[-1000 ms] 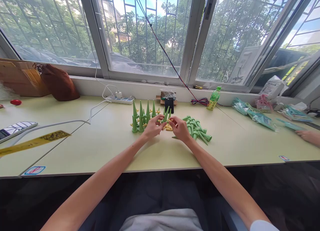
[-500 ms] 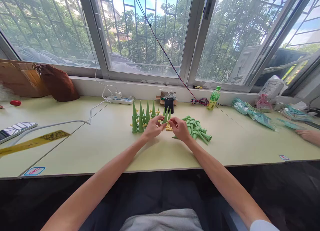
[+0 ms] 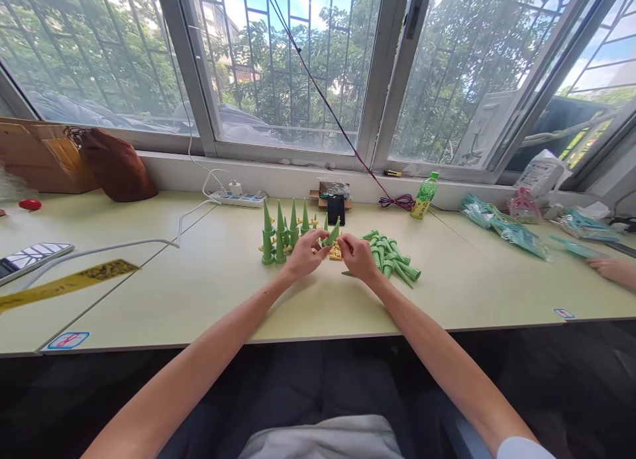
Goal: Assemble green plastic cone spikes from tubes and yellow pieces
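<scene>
My left hand (image 3: 307,253) pinches a green plastic watering spike (image 3: 332,235), its point up and leaning to the right. Close on the right, my right hand (image 3: 358,255) has thumb and finger pressed together by the spike's side; whatever is between them is hidden. Small yellow valve pieces (image 3: 336,252) lie on the table between my hands. Left of my left hand, several green spikes (image 3: 268,242) stand upright in rows, with yellow pieces sticking out of their sides. Beside my right hand is a heap of loose green spikes (image 3: 392,254), lying on their sides.
Behind the spikes lie a black phone (image 3: 336,209) and a power strip (image 3: 238,198). A green drink bottle (image 3: 425,195) stands near the window. Teal packets (image 3: 517,234) lie to the right, near another person's hand (image 3: 613,271). A white cable (image 3: 149,242) crosses the table's left side.
The spike in my left hand has tipped further to the right. Both hands stay in nearly the same place, close together.
</scene>
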{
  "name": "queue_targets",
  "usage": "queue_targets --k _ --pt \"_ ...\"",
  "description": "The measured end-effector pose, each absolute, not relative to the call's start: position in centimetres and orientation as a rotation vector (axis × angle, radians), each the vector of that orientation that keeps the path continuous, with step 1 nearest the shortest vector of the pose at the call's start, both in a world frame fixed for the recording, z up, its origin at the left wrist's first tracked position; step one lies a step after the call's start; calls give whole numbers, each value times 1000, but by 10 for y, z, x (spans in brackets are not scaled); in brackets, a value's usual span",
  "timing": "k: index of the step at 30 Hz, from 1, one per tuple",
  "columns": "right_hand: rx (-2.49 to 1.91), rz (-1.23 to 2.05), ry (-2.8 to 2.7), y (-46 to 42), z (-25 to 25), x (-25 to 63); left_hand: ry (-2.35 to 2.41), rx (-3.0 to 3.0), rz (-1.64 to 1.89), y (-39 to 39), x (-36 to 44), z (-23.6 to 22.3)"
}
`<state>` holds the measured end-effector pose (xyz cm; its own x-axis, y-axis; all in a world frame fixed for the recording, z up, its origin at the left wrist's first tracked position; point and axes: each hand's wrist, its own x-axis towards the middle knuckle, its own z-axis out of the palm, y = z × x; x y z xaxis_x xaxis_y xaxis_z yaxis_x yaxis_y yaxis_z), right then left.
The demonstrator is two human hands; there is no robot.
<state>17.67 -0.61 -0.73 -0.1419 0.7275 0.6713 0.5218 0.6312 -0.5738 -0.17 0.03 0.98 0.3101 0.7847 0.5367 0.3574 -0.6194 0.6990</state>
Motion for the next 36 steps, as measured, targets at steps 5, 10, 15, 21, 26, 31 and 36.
queue_targets --k 5,10,15,21,26,31,36 --pt "-1012 255 -1812 -6 -8 176 1018 2203 1262 0 -1 10" --pt "-1027 243 -1826 -6 -7 176 1000 2218 1275 0 0 9" --pt "-1033 254 -1849 -7 -6 176 948 2186 1273 0 0 8" --pt "-1043 241 -1836 -7 -6 176 883 2045 1275 2 2 5" --pt "-1040 238 -1787 -9 -2 176 860 1749 1329 3 5 8" --pt "-1017 183 -1794 -10 -1 178 1002 1680 1340 -1 2 15" --pt "-961 116 -1828 -8 -1 178 1004 1602 970 -5 1 16"
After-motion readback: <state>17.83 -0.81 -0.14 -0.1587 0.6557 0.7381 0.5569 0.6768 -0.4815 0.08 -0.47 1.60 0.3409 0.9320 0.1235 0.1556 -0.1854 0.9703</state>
